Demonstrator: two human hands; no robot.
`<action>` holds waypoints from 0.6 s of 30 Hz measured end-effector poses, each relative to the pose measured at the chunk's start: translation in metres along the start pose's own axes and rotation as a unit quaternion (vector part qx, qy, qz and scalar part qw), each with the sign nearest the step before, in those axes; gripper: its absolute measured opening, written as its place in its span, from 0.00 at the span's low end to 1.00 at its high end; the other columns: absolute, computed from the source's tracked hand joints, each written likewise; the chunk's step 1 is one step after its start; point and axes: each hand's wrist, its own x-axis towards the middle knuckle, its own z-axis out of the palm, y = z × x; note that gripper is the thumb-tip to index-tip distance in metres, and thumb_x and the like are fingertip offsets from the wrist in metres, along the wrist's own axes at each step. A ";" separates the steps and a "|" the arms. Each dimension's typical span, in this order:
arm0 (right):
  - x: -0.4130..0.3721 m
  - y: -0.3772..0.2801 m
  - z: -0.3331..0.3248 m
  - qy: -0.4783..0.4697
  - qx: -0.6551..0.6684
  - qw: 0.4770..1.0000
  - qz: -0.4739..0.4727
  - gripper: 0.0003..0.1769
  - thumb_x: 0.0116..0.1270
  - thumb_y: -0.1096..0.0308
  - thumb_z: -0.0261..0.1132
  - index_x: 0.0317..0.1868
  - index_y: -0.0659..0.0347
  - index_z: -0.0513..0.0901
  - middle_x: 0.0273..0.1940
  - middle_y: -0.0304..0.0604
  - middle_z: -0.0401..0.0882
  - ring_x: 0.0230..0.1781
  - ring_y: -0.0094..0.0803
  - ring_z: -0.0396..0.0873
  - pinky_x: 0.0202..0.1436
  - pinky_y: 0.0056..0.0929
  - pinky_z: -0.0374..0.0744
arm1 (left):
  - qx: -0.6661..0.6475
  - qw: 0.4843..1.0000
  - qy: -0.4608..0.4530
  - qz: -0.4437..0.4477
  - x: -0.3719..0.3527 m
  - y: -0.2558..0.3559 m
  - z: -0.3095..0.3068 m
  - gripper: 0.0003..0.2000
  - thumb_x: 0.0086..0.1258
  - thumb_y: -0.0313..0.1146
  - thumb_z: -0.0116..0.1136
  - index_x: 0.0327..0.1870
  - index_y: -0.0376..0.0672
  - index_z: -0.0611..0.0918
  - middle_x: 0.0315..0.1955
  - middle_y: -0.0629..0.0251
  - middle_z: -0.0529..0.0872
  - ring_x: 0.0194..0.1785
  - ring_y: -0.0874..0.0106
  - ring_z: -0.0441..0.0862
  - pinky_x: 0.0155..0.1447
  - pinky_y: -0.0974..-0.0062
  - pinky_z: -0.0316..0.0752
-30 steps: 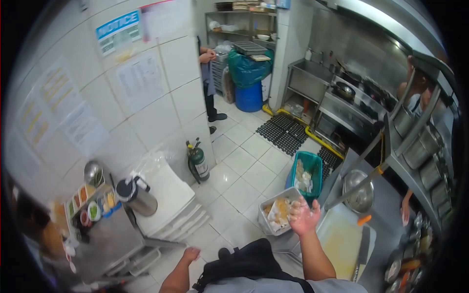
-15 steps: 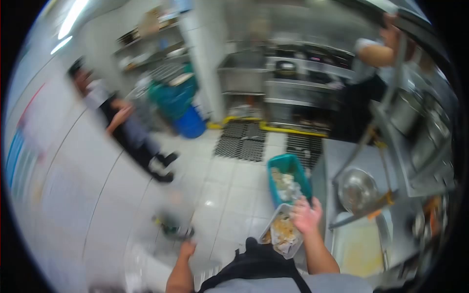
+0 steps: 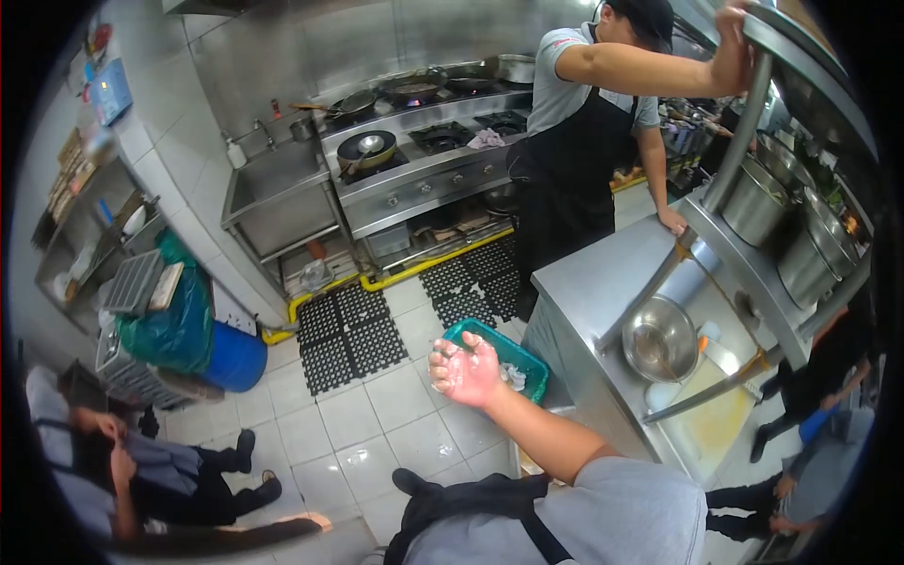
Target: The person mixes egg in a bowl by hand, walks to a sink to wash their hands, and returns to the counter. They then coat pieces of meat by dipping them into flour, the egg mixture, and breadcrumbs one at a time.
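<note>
A blue plastic drum (image 3: 235,358) stands at frame left. Near the centre, my bare, white-smeared right hand (image 3: 466,372) is palm-up, fingers loosely spread, partly hiding a teal plastic bin (image 3: 524,354); farther right sits a round steel bowl (image 3: 659,339). My left hand's grip I cannot tell.

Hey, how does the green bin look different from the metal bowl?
The bin is green; the bowl is silvery. The bin is roughly rectangular, the bowl round. The bin sits low beside the counter, the bowl up on it. Both are open-topped.
</note>
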 end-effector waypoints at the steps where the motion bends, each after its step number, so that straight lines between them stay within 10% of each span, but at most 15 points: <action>1: 0.019 0.002 0.001 0.003 0.000 1.000 -0.014 0.26 0.70 0.46 0.58 0.54 0.60 0.81 0.40 0.43 0.75 0.36 0.36 0.70 0.39 0.35 0.69 | 0.003 1.000 0.005 0.002 0.015 -0.022 -0.008 0.21 0.70 0.50 0.57 0.54 0.45 0.85 0.45 0.53 0.87 0.57 0.55 0.82 0.62 0.45 0.73; 8: 0.108 -0.018 0.013 -0.047 -0.012 0.990 -0.130 0.23 0.70 0.44 0.58 0.48 0.57 0.78 0.41 0.38 0.76 0.36 0.29 0.70 0.38 0.32 0.70 | 0.022 0.997 0.051 -0.047 0.106 -0.169 -0.073 0.25 0.71 0.54 0.54 0.60 0.46 0.83 0.53 0.53 0.87 0.66 0.54 0.78 0.68 0.44 0.70; 10: 0.119 -0.015 0.024 0.047 -0.019 0.979 -0.197 0.22 0.71 0.45 0.57 0.48 0.57 0.77 0.41 0.43 0.78 0.33 0.31 0.71 0.36 0.32 0.71 | -0.233 0.943 -0.130 -0.200 0.200 -0.215 -0.110 0.17 0.72 0.47 0.52 0.40 0.41 0.84 0.33 0.62 0.89 0.32 0.62 0.87 0.38 0.53 0.82; 11: 0.125 -0.021 0.013 0.040 -0.027 0.976 -0.213 0.23 0.71 0.45 0.56 0.49 0.58 0.78 0.42 0.43 0.79 0.34 0.32 0.71 0.36 0.32 0.71 | -0.282 0.936 -0.008 -0.212 0.248 -0.239 -0.117 0.12 0.62 0.42 0.62 0.31 0.42 0.86 0.23 0.58 0.87 0.26 0.62 0.85 0.33 0.60 0.78; 12: 0.134 -0.026 -0.002 0.030 -0.034 0.971 -0.234 0.25 0.72 0.44 0.56 0.50 0.59 0.79 0.43 0.43 0.80 0.35 0.32 0.71 0.37 0.32 0.71 | -0.496 0.798 0.204 -0.276 0.282 -0.234 -0.143 0.10 0.66 0.36 0.61 0.39 0.39 0.87 0.28 0.56 0.88 0.27 0.65 0.85 0.35 0.64 0.80; 13: 0.143 -0.035 -0.017 0.044 -0.030 0.968 -0.246 0.26 0.71 0.44 0.56 0.51 0.59 0.81 0.43 0.43 0.80 0.35 0.33 0.72 0.37 0.33 0.71 | -0.606 0.729 0.163 -0.273 0.307 -0.232 -0.198 0.11 0.69 0.34 0.62 0.44 0.36 0.86 0.34 0.55 0.89 0.30 0.68 0.86 0.38 0.69 0.81; 18: 0.245 -0.087 -0.055 0.081 -0.027 0.958 -0.274 0.30 0.71 0.42 0.57 0.54 0.60 0.84 0.43 0.44 0.82 0.37 0.35 0.75 0.36 0.34 0.72 | -0.602 0.748 0.170 -0.221 0.429 -0.267 -0.284 0.11 0.68 0.34 0.68 0.44 0.36 0.85 0.32 0.58 0.88 0.30 0.72 0.85 0.35 0.73 0.80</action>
